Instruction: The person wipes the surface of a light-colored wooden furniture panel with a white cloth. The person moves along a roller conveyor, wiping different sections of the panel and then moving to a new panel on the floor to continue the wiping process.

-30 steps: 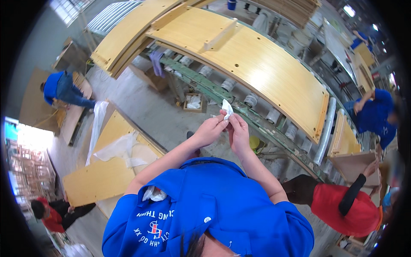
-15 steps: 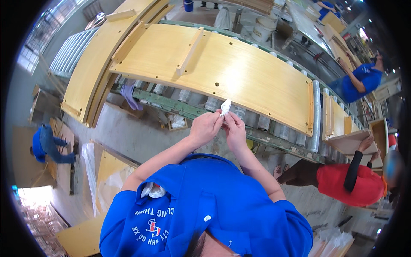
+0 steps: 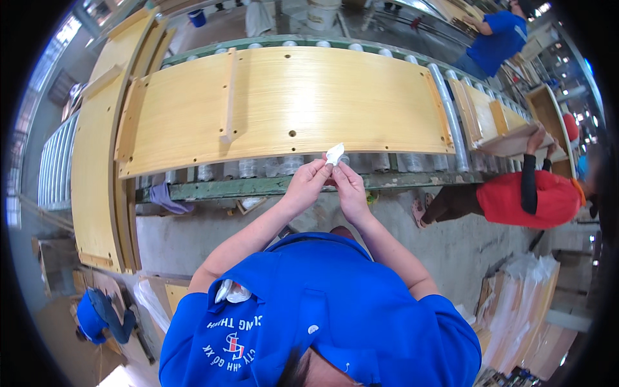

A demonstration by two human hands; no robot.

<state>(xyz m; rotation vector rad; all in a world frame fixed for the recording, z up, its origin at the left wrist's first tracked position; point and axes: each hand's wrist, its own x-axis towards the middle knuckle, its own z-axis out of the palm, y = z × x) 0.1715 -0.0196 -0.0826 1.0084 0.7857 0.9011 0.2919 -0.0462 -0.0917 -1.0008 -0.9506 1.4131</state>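
A small white plastic bag (image 3: 334, 153), crumpled to a point at its top, is pinched between both hands. My left hand (image 3: 308, 185) grips it from the left with closed fingers. From the other side my right hand (image 3: 349, 187) closes on it too, fingertips touching those of the left. What the bag contains, if anything, cannot be made out. Just beyond the hands lies a long yellow wooden panel (image 3: 361, 97) with drilled holes. It carries a cross batten (image 3: 228, 97) standing on its face and an end strip (image 3: 438, 106) at the right.
The panel rests on a green-framed roller conveyor (image 3: 258, 187). Stacked yellow panels (image 3: 97, 161) stand at the left, and a purple cloth (image 3: 169, 198) hangs from the frame. A person in red (image 3: 529, 197) handles a board at the right. Wrapped boards (image 3: 519, 303) stand behind at lower right.
My view has turned, so the panel now lies more level across the picture. Both hands still pinch the bag, which appears slightly tilted to the right. The person in red remains at the board.
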